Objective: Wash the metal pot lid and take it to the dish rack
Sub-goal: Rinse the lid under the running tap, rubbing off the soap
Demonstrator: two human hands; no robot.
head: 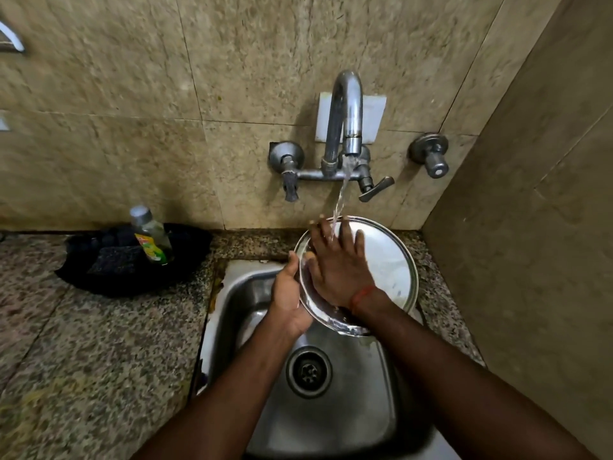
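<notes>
The round metal pot lid is held tilted over the back of the steel sink, under running water from the tap. My left hand grips the lid's left rim. Fingers spread, my right hand lies flat on the lid's face, and the water stream lands on those fingers. The lid's lower left part is hidden behind my hands. No dish rack is in view.
A dish soap bottle stands in a black holder with a scrubber on the granite counter to the left. Tiled walls close in behind and on the right. The sink drain lies below my arms.
</notes>
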